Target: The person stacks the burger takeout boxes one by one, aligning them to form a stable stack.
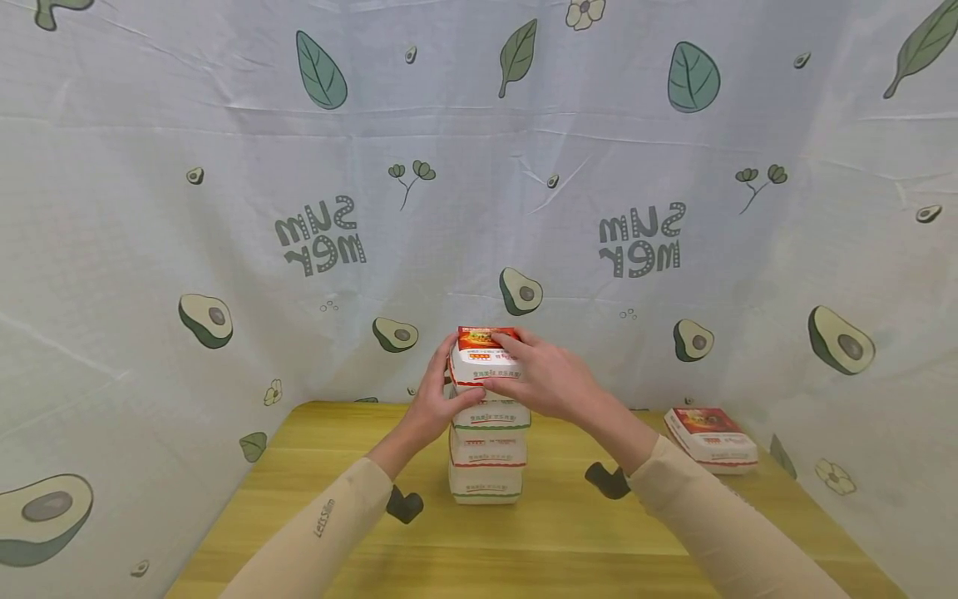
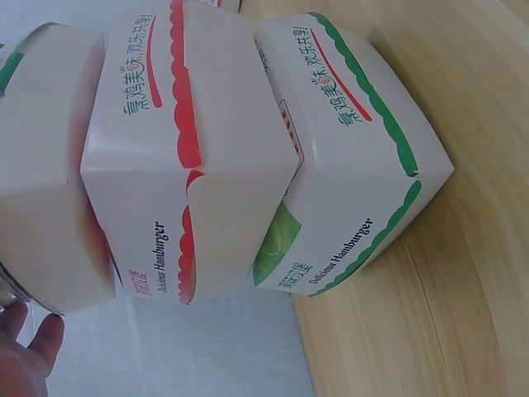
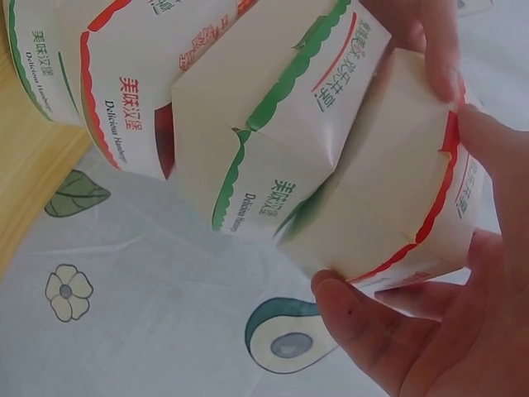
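Several paper burger boxes stand in one stack on the table, trimmed by turns in green and red. The bottom box (image 1: pixel 485 482) is green-trimmed, with a red-trimmed box (image 2: pixel 157 157) above it, then another green-trimmed one (image 3: pixel 256 124). At the top sits a red-trimmed burger box (image 1: pixel 486 366) with a burger picture on its lid, slightly askew over the box below. My left hand (image 1: pixel 434 403) grips its left side, thumb at the front lower edge. My right hand (image 1: pixel 550 383) holds the right side, fingers over the lid and thumb at the front.
Another red-lidded burger box (image 1: pixel 711 441) lies on the wooden table (image 1: pixel 322 499) at the right. A printed cloth (image 1: pixel 479 166) hangs behind and along both sides. Dark curved pieces (image 1: pixel 404 505) show beside each forearm.
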`<state>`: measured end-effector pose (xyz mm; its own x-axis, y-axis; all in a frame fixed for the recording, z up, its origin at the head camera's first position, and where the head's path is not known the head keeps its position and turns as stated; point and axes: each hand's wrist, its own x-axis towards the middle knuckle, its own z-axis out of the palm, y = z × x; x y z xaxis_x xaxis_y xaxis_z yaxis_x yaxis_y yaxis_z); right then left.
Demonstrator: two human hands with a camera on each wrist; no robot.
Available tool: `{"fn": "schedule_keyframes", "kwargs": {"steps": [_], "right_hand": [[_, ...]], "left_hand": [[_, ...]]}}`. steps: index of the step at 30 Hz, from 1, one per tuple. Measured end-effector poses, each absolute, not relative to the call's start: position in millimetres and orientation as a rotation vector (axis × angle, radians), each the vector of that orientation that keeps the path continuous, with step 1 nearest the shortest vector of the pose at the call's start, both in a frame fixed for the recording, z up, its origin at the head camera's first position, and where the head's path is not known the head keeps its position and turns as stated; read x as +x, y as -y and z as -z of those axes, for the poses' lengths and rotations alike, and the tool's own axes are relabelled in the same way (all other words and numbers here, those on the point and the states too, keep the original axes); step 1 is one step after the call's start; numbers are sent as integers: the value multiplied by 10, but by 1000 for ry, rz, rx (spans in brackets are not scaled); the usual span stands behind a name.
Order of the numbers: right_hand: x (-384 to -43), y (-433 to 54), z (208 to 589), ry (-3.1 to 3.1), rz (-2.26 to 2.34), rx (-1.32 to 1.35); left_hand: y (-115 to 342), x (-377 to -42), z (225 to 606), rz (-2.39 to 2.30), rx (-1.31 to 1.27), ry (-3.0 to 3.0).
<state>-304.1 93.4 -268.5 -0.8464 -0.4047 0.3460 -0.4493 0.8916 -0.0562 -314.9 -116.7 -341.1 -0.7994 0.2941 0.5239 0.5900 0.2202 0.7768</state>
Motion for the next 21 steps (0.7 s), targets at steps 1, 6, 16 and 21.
{"fn": "schedule_keyframes", "kwargs": {"steps": [1, 6, 16, 21], "right_hand": [[-3041, -931, 2683, 2731, -197, 636], [-3038, -924, 2667, 2732, -224, 643], [-3015, -994, 2666, 2628, -374, 643], [-3000, -1073, 2660, 2555, -446, 627]], "left_hand": [[1171, -3201, 3456, 1610, -830, 2225], [1182, -3443, 3669, 1614, -820, 2185], [1186, -3417, 3649, 1607, -825, 2170], [1196, -3219, 3479, 1614, -835, 2194]]}}
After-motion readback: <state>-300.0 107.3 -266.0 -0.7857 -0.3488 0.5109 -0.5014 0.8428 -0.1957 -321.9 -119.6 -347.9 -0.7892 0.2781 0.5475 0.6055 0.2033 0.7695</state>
